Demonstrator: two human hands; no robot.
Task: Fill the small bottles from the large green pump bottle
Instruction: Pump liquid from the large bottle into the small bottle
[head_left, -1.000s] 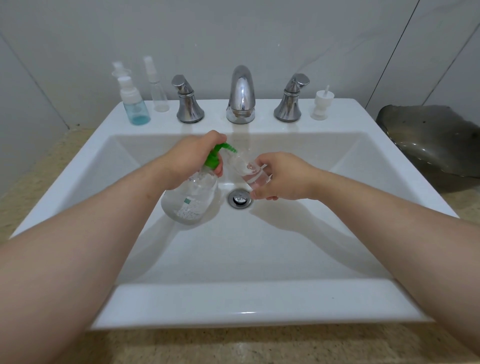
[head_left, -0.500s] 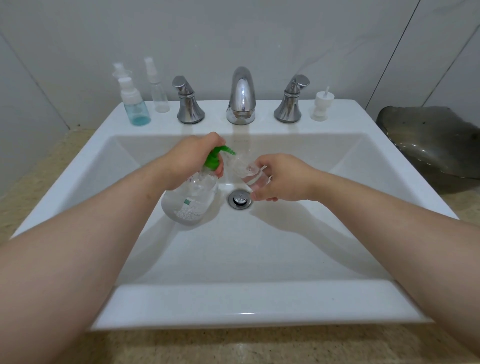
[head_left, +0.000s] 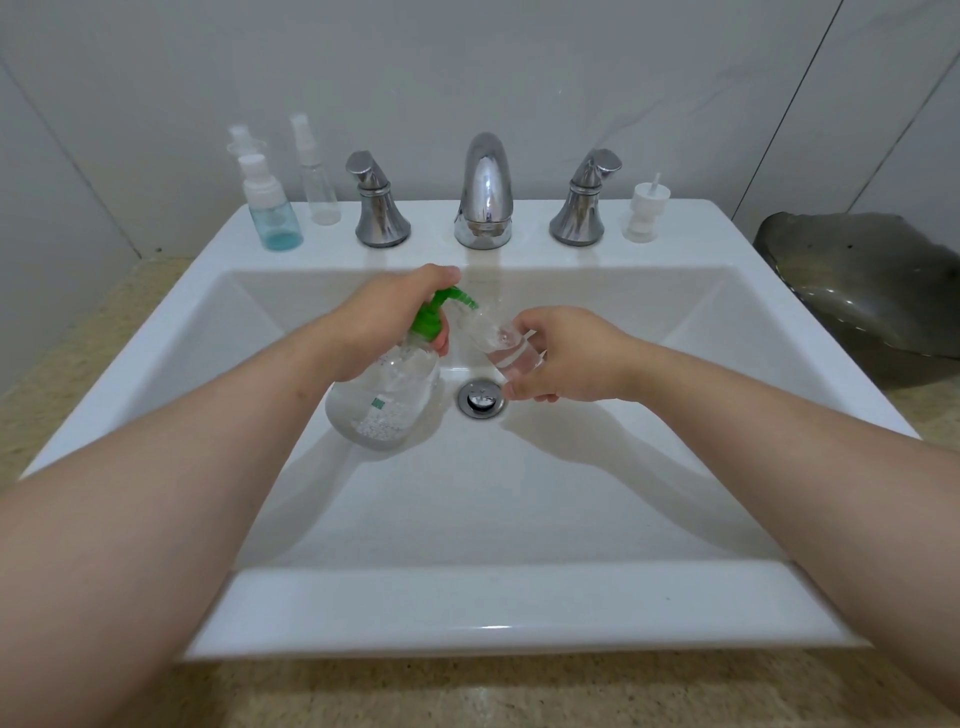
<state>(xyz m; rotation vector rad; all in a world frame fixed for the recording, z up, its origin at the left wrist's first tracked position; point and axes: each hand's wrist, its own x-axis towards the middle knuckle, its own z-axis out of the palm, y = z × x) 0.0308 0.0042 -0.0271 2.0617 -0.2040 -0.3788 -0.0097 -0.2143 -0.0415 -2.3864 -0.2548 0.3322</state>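
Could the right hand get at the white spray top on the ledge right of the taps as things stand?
Likely not yet. Nothing stands between the right hand and the spray top, but that hand grips the small clear bottle and would need to set it down first.

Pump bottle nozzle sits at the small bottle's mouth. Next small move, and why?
Probably press the green pump head down with the left hand, which grips the pump bottle at its neck. The nozzle points at the mouth of the tilted small clear bottle in the right hand, above the sink.
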